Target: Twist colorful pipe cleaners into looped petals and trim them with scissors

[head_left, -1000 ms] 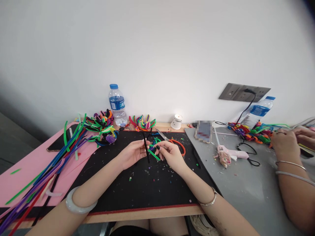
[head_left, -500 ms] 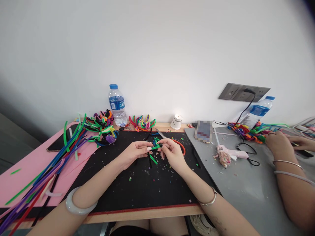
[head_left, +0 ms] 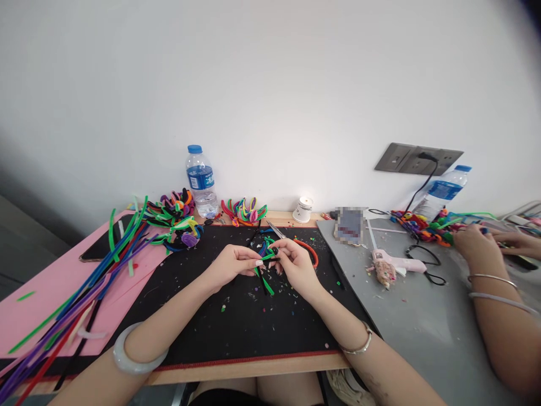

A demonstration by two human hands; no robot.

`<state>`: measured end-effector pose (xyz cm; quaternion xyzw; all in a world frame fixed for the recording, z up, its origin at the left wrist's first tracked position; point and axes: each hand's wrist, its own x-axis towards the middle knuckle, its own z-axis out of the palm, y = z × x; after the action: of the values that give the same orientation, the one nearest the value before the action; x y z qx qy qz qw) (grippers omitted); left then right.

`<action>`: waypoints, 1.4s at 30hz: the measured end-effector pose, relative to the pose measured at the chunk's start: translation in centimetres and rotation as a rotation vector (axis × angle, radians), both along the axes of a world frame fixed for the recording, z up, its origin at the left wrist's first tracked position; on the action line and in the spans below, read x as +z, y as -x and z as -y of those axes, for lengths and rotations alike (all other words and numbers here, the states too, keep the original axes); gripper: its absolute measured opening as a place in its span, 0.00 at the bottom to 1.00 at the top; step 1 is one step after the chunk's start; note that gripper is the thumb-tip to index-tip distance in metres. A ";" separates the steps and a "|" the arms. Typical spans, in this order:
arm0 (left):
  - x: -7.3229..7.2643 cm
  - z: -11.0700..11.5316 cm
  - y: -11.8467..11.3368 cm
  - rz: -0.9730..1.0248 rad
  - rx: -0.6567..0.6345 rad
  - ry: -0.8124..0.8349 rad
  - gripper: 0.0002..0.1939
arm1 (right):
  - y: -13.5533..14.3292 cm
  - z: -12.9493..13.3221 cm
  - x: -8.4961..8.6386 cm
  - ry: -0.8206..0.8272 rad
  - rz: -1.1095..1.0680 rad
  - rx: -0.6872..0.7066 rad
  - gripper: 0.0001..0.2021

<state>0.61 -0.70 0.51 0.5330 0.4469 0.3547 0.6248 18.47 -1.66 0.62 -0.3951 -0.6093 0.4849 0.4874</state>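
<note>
Black fuzzy stem swung rightward at lower end; green fuzzy strip lies crosswise, pinched between left hand and right hand.

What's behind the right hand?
Scissors and black mat. Blades and part of the orange handle show; the right hand covers their middle and anything else directly behind it.

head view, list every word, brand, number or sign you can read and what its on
No text reads clearly enough to quote.
Left bottle: white marks on its blue label, too small to read.
Right bottle: label marks too blurred.
White cup: dark marks, too small to make out.
Pixelated object: nothing readable.
</note>
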 end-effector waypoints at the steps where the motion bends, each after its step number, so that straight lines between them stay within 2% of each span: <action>1: 0.0 0.0 0.0 0.001 0.001 -0.002 0.13 | 0.0 0.0 0.1 0.004 0.001 0.003 0.07; 8: -0.3 -0.1 0.2 0.013 0.008 0.007 0.12 | -0.2 -0.1 0.5 0.024 -0.004 0.081 0.11; 13: -0.2 -0.2 0.2 0.050 0.035 0.010 0.14 | -0.2 -0.1 0.2 0.024 0.036 0.043 0.09; 18: -0.2 -0.3 0.1 0.101 0.128 0.027 0.16 | -0.2 -0.1 0.5 0.012 0.111 0.015 0.07; 26: 0.1 -0.1 -0.1 0.177 0.193 0.041 0.17 | 0.0 0.0 0.4 -0.053 0.167 -0.023 0.12; 31: 0.2 -0.1 -0.3 0.269 0.209 0.038 0.17 | 0.2 0.1 0.4 -0.072 0.109 -0.031 0.14; 37: 0.4 -0.2 -0.2 0.350 0.178 0.076 0.17 | 0.1 -0.1 0.8 0.006 -0.076 0.018 0.14; 42: 0.4 -0.1 -0.2 0.300 0.152 0.057 0.17 | 0.0 -0.3 0.6 0.057 -0.085 0.031 0.11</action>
<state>0.79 -0.61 0.91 0.4206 0.3975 0.4638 0.6708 18.52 -1.40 1.23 -0.3783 -0.5801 0.5259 0.4937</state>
